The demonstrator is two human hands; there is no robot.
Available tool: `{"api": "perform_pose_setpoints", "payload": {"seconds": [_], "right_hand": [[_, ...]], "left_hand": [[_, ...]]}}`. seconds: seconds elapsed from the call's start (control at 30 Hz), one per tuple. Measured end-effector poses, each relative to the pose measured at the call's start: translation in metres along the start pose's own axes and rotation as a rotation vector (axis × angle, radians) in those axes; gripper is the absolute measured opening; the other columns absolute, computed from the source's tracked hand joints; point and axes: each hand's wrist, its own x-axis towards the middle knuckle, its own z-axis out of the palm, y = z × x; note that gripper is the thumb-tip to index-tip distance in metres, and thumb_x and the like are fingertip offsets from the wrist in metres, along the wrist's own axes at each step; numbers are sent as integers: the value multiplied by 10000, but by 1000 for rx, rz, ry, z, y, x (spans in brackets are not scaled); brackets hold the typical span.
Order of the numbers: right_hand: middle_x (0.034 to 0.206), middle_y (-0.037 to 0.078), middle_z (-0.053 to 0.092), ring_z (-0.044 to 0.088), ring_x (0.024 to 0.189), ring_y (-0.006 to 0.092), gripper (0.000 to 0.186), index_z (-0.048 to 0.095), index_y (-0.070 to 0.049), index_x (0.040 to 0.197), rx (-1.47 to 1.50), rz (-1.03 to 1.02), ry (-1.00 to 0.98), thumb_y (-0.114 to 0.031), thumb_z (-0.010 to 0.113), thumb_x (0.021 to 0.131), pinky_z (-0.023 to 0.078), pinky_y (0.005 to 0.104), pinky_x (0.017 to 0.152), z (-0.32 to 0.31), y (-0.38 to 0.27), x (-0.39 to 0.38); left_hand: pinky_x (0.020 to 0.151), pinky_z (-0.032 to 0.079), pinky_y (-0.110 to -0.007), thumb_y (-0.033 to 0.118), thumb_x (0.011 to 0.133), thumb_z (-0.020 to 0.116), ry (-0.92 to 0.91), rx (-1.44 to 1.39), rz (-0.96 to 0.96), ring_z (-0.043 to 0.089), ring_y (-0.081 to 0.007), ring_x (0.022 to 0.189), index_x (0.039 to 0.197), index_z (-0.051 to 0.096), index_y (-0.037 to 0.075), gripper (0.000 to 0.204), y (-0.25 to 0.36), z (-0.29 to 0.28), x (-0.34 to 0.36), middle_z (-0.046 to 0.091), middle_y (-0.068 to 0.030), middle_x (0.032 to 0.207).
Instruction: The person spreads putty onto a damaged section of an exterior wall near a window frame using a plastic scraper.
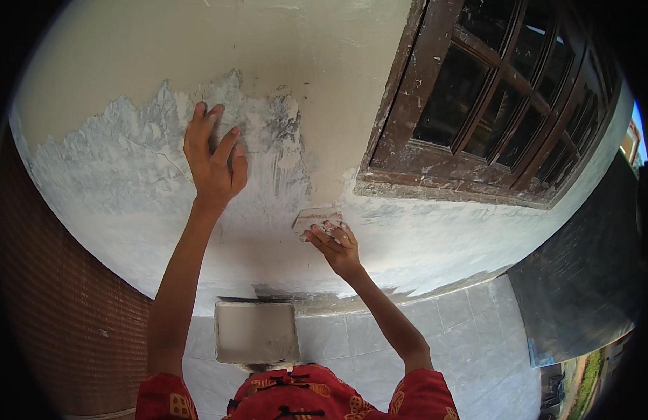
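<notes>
My left hand rests with fingers apart on the wall, over a rough, jagged band of white and grey patchy coating below the cream paint. Lower and to the right, my right hand grips a flat, putty-smeared scraper against the whitened part of the wall. Its fingers are coated with white at the tips, and they partly hide the tool.
A brown, paint-spotted wooden window is at upper right. A rectangular tray of pale material sits near the wall's base on grey tiles. A brown woven surface stands at left, a dark board at right.
</notes>
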Motion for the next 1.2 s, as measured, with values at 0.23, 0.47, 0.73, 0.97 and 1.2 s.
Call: {"api": "perform_pose_setpoints", "payload": {"seconds": [0.23,0.47,0.73,0.97,1.2], "right_hand": [[1141,73,620,582,1068,251,323,646,-99,1065,348,254,51,12,634,762,488,393,894,-60,-52,3],[1058,180,650,626,978,190,325,561,9,1195,552,701,494,20,555,871,510,310,828,-97,-32,68],[1030,211,649,628,925,182,340,549,48,1204,473,723,510,15,572,867,523,282,766,-85,-4,85],[1045,187,640,590,939,147,362,490,119,1225,670,827,684,12,559,886,475,259,811,-91,-17,86],[1050,172,640,582,921,138,351,494,106,1229,603,861,743,17,542,893,478,265,820,-86,-11,99]], "left_hand": [[986,273,-470,90,848,524,-46,-9,25,330,-360,1288,1118,525,83,271,0,-5,1,407,-146,1313],[977,256,-469,131,840,552,-14,105,13,335,-360,1266,1125,529,99,288,-1,-8,28,432,-147,1307],[977,291,-456,95,835,545,73,43,19,350,-360,1257,1167,504,114,335,-10,4,17,396,-161,1294],[966,362,-435,77,870,515,10,65,10,371,-354,1230,1166,471,53,300,-5,-1,17,312,-186,1304],[927,416,-418,59,871,508,31,27,5,428,-343,1181,1171,466,47,303,-8,0,17,297,-192,1305]]}}
